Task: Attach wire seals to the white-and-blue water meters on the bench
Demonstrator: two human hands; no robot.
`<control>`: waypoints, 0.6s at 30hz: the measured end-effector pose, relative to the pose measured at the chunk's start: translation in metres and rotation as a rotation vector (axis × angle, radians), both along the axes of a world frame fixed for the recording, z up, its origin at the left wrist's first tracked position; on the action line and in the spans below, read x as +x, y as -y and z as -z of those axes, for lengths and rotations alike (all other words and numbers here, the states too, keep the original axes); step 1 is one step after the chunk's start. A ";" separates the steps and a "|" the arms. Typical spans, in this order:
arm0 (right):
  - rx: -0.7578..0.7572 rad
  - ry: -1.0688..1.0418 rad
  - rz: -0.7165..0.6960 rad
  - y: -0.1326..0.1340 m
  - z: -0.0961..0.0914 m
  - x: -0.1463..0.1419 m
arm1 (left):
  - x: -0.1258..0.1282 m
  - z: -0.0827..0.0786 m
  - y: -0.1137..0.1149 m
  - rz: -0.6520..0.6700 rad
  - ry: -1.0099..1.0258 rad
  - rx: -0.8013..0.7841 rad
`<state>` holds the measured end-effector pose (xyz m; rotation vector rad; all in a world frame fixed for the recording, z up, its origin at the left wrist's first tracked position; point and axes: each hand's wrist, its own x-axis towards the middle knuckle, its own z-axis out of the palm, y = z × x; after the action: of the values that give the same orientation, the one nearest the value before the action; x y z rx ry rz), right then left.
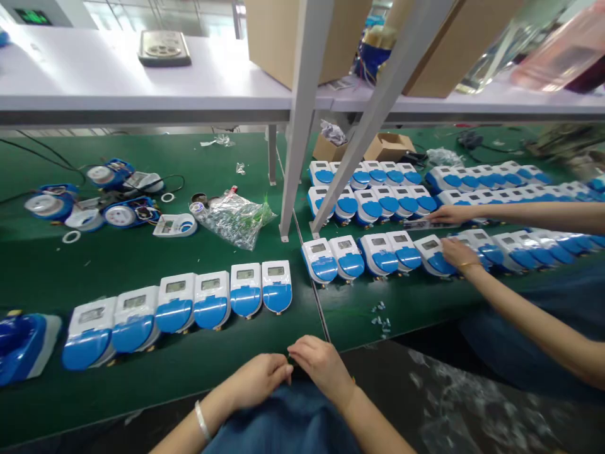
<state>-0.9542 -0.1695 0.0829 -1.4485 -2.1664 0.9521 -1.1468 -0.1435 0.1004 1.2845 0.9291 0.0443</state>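
Observation:
My left hand (262, 380) and my right hand (324, 369) are close together at the table's front edge, just above my lap. Both have fingers curled in a pinch, fingertips nearly touching. Whatever they may hold is too small to make out. Past them, a row of water meters (211, 299) with white tops, small displays and blue flaps runs along the green table (227, 359). The nearest one is a meter (277, 287) at the right end of that row, apart from my hands. Right of the table seam, another row of meters (346, 257) continues.
A co-worker's hands (460, 255) reach over meters on the right. Small metallic pieces (382, 323) lie nearby. A clear bag of small parts (234, 217) and opened meters (125, 211) with wires lie further back. Grey posts (302, 120) support a shelf (212, 82) with cardboard boxes.

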 end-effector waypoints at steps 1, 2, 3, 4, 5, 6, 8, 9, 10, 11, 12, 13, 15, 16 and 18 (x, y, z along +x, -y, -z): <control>0.019 -0.011 0.057 0.000 0.005 0.001 | -0.004 -0.002 0.002 -0.047 0.019 -0.013; 0.044 -0.019 0.132 -0.001 0.009 0.003 | -0.008 -0.003 0.005 -0.088 0.049 -0.053; 0.071 -0.026 0.225 -0.003 0.013 0.004 | -0.012 -0.001 0.009 -0.118 0.080 -0.118; 0.098 -0.036 0.330 -0.005 0.017 0.005 | -0.016 0.002 0.014 -0.140 0.109 -0.199; 0.116 -0.055 0.433 -0.008 0.021 0.004 | -0.018 0.007 0.020 -0.165 0.131 -0.285; 0.120 -0.086 0.534 -0.011 0.025 0.002 | -0.019 0.014 0.026 -0.201 0.142 -0.374; 0.070 -0.194 0.716 -0.016 0.032 -0.008 | -0.017 0.033 0.034 -0.344 0.125 -0.548; 0.023 -0.261 0.789 -0.019 0.036 -0.015 | -0.014 0.044 0.035 -0.446 0.109 -0.617; -0.024 -0.326 0.844 -0.021 0.039 -0.023 | -0.010 0.055 0.034 -0.560 0.092 -0.666; -0.062 -0.379 0.879 -0.022 0.042 -0.030 | -0.006 0.067 0.031 -0.674 0.076 -0.696; -0.083 -0.412 0.892 -0.023 0.045 -0.036 | -0.002 0.077 0.026 -0.783 0.064 -0.711; -0.089 -0.420 0.880 -0.024 0.048 -0.042 | 0.002 0.086 0.020 -0.879 0.059 -0.715; -0.074 -0.383 0.822 -0.026 0.053 -0.048 | 0.008 0.099 0.006 -1.012 0.062 -0.722; -0.063 -0.353 0.792 -0.026 0.056 -0.049 | 0.011 0.103 -0.001 -1.045 0.074 -0.718; -0.041 -0.310 0.748 -0.027 0.060 -0.050 | 0.015 0.107 -0.013 -1.067 0.107 -0.705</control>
<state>-1.0042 -0.1428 0.0224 -1.7840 -1.2285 0.8530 -1.1316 -0.1305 -0.0066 0.0495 1.2895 0.5585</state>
